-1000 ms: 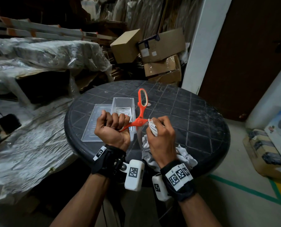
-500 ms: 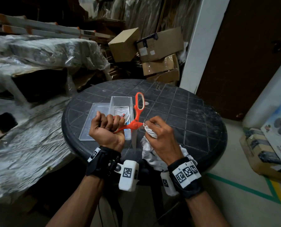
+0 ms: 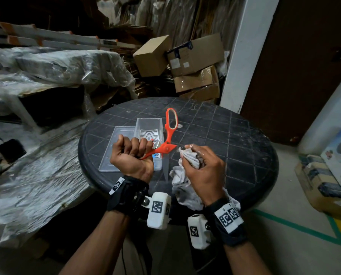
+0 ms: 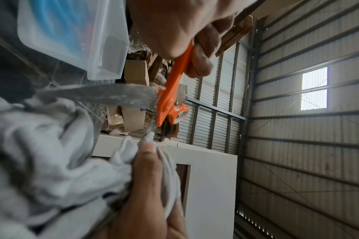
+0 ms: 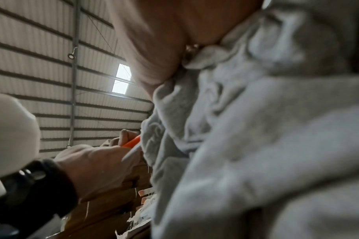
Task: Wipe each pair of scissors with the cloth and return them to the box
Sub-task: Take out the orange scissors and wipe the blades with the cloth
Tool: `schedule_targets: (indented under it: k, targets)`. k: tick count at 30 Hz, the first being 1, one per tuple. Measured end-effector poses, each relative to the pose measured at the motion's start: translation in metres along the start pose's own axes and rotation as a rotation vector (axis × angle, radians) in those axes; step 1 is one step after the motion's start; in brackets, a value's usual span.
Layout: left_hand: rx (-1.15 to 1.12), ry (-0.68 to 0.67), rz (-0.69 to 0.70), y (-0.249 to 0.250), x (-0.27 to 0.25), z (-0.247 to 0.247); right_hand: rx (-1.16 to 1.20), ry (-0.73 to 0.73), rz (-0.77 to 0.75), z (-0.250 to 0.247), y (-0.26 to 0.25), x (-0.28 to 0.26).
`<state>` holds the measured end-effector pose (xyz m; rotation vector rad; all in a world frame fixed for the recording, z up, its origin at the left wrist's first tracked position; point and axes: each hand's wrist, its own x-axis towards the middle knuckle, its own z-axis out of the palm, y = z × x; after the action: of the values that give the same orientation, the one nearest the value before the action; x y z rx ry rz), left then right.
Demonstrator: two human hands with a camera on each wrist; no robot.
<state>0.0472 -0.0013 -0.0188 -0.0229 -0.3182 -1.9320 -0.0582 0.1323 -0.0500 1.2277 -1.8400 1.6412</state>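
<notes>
Orange-handled scissors (image 3: 168, 143) are spread wide open above the dark round table (image 3: 235, 135). My left hand (image 3: 134, 153) grips one handle in a fist; the other handle loop (image 3: 172, 120) points away from me. One blade (image 3: 166, 167) hangs down. The other blade (image 4: 152, 127) ends in the grey cloth (image 3: 189, 158), which my right hand (image 3: 203, 165) holds bunched, pinching the blade tip. The cloth's loose end (image 3: 185, 193) drapes onto the table edge. A clear plastic box (image 3: 145, 126) stands just behind my left hand, with something blue inside.
The box's clear lid (image 3: 116, 147) lies flat to its left. Stacked cardboard boxes (image 3: 195, 62) and plastic-wrapped goods (image 3: 56, 66) crowd behind and to the left of the table. A white pillar (image 3: 243, 56) stands behind on the right. More cartons (image 3: 324, 185) sit on the floor to the right.
My right hand has slid the cloth from the scissors' pivot outward to the tip of one blade. The left hand keeps its grip on the handle.
</notes>
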Motion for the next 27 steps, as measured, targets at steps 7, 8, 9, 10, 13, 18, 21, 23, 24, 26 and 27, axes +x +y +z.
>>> schedule_targets:
  k: [7, 8, 9, 10, 13, 18, 21, 23, 24, 26, 27]
  targets:
    - [-0.015, -0.001, -0.019, -0.006, -0.006, 0.008, -0.077, -0.053, -0.103, 0.008, -0.003, -0.002]
    - [-0.012, -0.006, -0.02, -0.006, -0.006, 0.007, -0.11, -0.075, -0.125, 0.007, -0.002, -0.003]
    - [-0.008, -0.007, -0.019, -0.005, -0.007, 0.007, -0.133, -0.086, -0.137, 0.006, 0.0, -0.004]
    - [-0.004, -0.004, -0.015, -0.005, -0.007, 0.006, -0.145, -0.08, -0.136, 0.005, 0.003, -0.003]
    - [-0.006, 0.002, -0.006, -0.003, -0.008, 0.004, -0.133, -0.009, -0.103, 0.003, 0.002, -0.002]
    - [0.0, 0.01, -0.008, -0.009, -0.01, 0.009, -0.116, -0.053, -0.159, 0.008, -0.006, -0.001]
    - [-0.01, 0.011, -0.019, -0.007, -0.01, 0.005, -0.163, -0.077, -0.172, 0.003, 0.003, -0.001]
    - [-0.016, 0.01, -0.017, -0.003, -0.009, 0.002, -0.179, -0.038, -0.135, -0.003, 0.007, 0.001]
    - [-0.02, 0.011, -0.014, -0.003, -0.008, 0.002, -0.174, -0.008, -0.122, -0.004, 0.007, 0.002]
    - [-0.035, 0.014, -0.009, -0.004, -0.007, 0.006, -0.149, 0.013, -0.132, -0.002, -0.001, 0.001]
    - [-0.037, 0.014, -0.007, -0.006, -0.008, 0.008, -0.143, -0.006, -0.152, 0.001, -0.007, -0.001]
